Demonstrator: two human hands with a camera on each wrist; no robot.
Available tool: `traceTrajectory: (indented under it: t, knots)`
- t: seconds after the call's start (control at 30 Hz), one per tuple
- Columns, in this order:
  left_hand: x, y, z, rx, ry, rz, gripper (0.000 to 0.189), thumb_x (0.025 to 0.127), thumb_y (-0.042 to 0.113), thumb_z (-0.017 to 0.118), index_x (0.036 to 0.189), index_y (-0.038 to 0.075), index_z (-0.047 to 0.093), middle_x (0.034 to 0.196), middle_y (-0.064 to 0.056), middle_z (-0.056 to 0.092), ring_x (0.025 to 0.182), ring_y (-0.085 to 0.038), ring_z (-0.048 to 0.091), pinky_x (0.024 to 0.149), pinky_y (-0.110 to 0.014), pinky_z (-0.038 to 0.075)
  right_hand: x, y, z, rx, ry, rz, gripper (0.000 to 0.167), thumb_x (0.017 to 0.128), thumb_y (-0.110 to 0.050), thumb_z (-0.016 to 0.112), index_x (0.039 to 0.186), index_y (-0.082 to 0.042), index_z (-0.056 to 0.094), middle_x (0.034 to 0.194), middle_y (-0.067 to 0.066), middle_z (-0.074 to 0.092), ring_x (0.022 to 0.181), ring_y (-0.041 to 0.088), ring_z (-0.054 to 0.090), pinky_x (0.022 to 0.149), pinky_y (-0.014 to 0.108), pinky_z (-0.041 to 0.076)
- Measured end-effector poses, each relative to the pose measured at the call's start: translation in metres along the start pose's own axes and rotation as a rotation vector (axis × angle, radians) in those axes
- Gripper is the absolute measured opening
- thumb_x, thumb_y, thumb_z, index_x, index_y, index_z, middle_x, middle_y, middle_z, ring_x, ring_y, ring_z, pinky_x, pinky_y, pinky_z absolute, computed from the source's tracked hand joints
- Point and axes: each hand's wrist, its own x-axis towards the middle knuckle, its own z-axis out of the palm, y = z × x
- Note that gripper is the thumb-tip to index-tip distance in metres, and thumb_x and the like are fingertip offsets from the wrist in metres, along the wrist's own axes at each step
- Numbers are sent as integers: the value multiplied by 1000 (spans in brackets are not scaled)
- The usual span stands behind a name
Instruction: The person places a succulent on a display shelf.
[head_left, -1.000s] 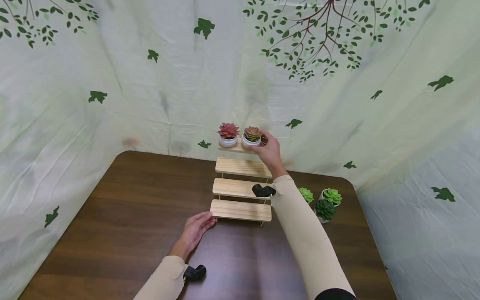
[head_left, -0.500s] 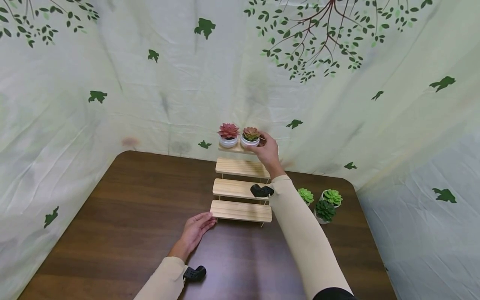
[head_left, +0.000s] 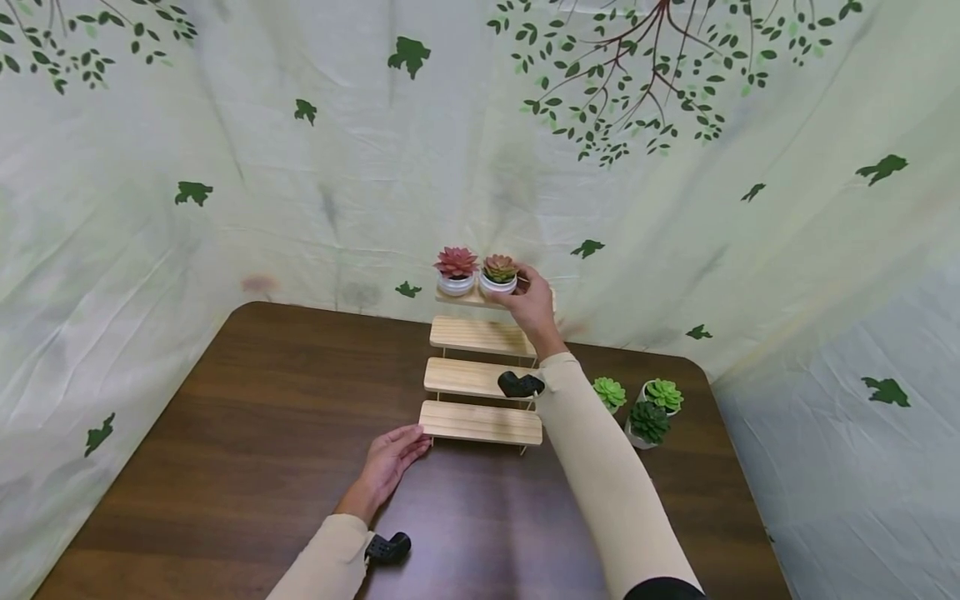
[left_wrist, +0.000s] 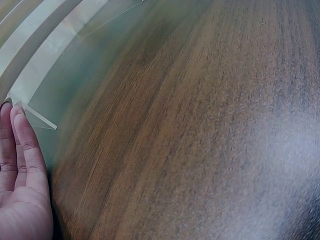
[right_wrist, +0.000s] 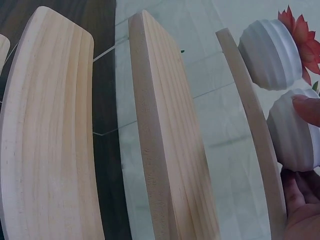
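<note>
At the stand's [head_left: 480,422] near-left corner, our straight-fingered left hand [head_left: 386,462] likely steadies it; our right hand [head_left: 531,305] pinches an upper pot [head_left: 496,286].

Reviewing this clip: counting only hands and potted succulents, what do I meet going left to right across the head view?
Left hand → red succulent → green-and-pink succulent → right hand → light-green succulent → overlapping pair of green succulents, which I leave unordered between themselves.
</note>
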Motion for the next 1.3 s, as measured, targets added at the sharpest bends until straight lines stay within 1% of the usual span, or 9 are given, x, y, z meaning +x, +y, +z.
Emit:
traceTrajectory:
  t: [0.13, 0.27, 0.43, 0.63, 0.73, 0.9, 1.03, 1.17, 1.3]
  knots:
    - [1, -1, -1, -1, -22, 19, 20, 96, -1, 54, 87, 8, 69, 84, -4, 71, 81, -15, 68, 79, -25, 57, -3, 0, -3, 32, -11, -15, 74, 77, -3, 80, 141, -2, 42, 134, 17, 50, 121, 28, 53, 98, 31, 49]
    - [1, -1, -1, -2, -19, 14, 21, 96, -1, 54, 86, 9, 69, 84, -4, 71, 81, -15, 68, 79, -26, 57, -9, 2, -11, 51, -17, -18, 77, 78, -5, 80, 143, -4, 39, 137, 16, 46, 125, 28, 49, 102, 31, 46]
    - [-1, -1, -1, 3, -7, 2, 18, 96, 0, 54, 88, 7, 68, 84, -4, 71, 82, -16, 68, 80, -27, 57, -18, 9, -26, 60, -3, -29, 76, 80, -4, 78, 144, -3, 38, 142, 18, 41, 129, 31, 44, 108, 36, 40]
    - [-2, 0, -1, 18, 21, -6, 15, 96, 1, 56, 89, 6, 69, 84, -5, 70, 81, -16, 69, 80, -27, 57, -35, 13, -44, 115, 36, -31, 74, 81, 0, 75, 144, -1, 37, 143, 21, 38, 129, 34, 43, 106, 41, 42]
    - [-1, 0, 0, 22, 14, 1, 16, 96, 1, 56, 89, 7, 69, 84, -5, 70, 81, -16, 69, 80, -27, 57, -44, 15, -56, 133, 60, -40, 73, 81, 1, 74, 144, -1, 37, 143, 20, 39, 127, 34, 44, 105, 42, 43]
    - [0, 1, 2, 16, -17, 6, 18, 96, 0, 55, 88, 8, 69, 84, -4, 70, 81, -15, 68, 81, -26, 57, -57, 23, -79, 104, 108, -72, 70, 83, 0, 72, 144, -5, 39, 142, 19, 41, 125, 32, 46, 104, 43, 43]
    - [1, 2, 3, 8, -14, -8, 18, 96, -1, 54, 87, 7, 69, 83, -4, 70, 81, -15, 68, 81, -26, 57, -70, 31, -101, 105, 147, -75, 69, 83, -1, 73, 143, -7, 40, 140, 14, 44, 124, 28, 47, 104, 43, 43]
    - [1, 2, 3, 11, -7, -25, 17, 96, 0, 55, 88, 7, 68, 83, -4, 71, 81, -15, 68, 82, -27, 57, -79, 40, -121, 94, 188, -50, 69, 83, -3, 74, 143, -7, 40, 138, 12, 45, 124, 25, 47, 105, 40, 42]
    - [0, 2, 2, 6, -4, -27, 18, 96, 1, 55, 87, 7, 69, 83, -4, 71, 81, -16, 69, 82, -27, 57, -88, 50, -136, 92, 225, -38, 67, 83, -1, 74, 142, -7, 43, 136, 11, 48, 122, 23, 49, 100, 31, 46]
